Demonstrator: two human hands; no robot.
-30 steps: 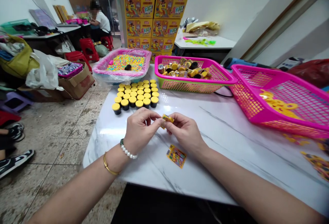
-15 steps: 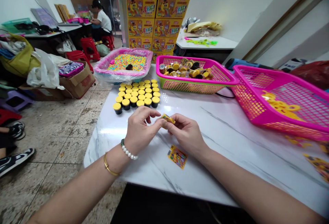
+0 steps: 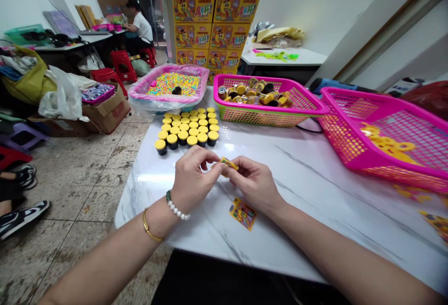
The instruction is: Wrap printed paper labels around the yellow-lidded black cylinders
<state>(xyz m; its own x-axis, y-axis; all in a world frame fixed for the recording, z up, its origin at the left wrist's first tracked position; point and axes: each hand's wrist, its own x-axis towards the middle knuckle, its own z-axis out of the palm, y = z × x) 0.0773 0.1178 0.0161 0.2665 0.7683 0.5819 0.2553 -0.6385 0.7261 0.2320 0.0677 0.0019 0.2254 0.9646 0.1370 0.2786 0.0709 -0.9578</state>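
Note:
Between my two hands, above the marbled table [image 3: 147, 221], is a small yellow printed sticker label [image 3: 229, 163]. My left hand [image 3: 198, 172] pinches its left side between thumb and fingers. The right hand [image 3: 254, 181] has its thumb and fingers closed on the other side. Whether the label is folded or wrapped round something, I cannot tell. Below the right hand a second printed label [image 3: 242, 213] lies flat on the table. Just beyond my left hand stand rows of small black cups with yellow lids [image 3: 183, 135].
At the back, a plastic-lined pink basin [image 3: 203, 93] holds coloured beads. A pink basket [image 3: 227, 114] of labelled cups stands beside it, and another pink basket [image 3: 343, 142] with yellow rings is at right. Stacked yellow cartons [image 3: 194, 37] rise behind. A person [image 3: 142, 27] sits far left.
My left fingers have drawn slightly closer to the label, which stays between both hands. The whole view has shifted a little; the cups and baskets stay put.

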